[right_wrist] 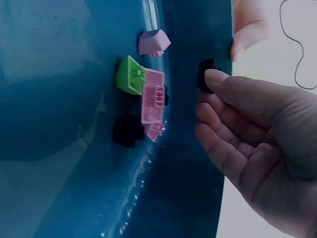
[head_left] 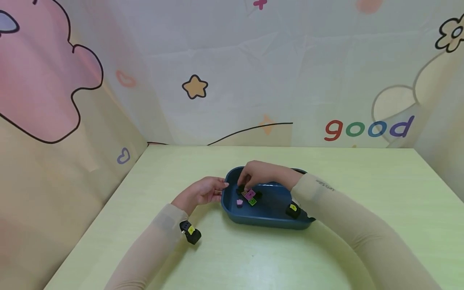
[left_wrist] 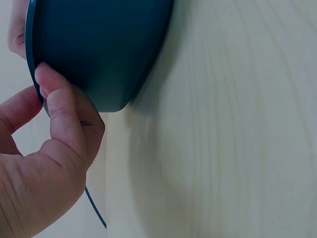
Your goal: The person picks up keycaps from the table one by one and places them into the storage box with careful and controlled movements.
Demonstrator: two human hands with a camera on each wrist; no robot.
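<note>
A dark blue plastic tray [head_left: 268, 222] sits on the table. At its left end my left hand [head_left: 206, 190] pinches the rim between thumb and fingers; the left wrist view shows the thumb on one face of the tray wall [left_wrist: 99, 44]. My right hand [head_left: 259, 172] reaches over the tray and pinches a small black keycap [right_wrist: 204, 77] between thumb and index finger. Loose keycaps lie in the tray below it: a long pink keycap [right_wrist: 150, 109], a green keycap [right_wrist: 127, 77], a pale pink keycap [right_wrist: 152, 43], a black keycap [right_wrist: 127, 133] and a small pink piece [right_wrist: 154, 132].
The pale wooden table [head_left: 250, 257] extends around the tray. A printed cloth [head_left: 232, 60] hangs behind and at both sides. Black wrist cameras sit on both sleeves, and the right forearm covers the tray's right end in the head view.
</note>
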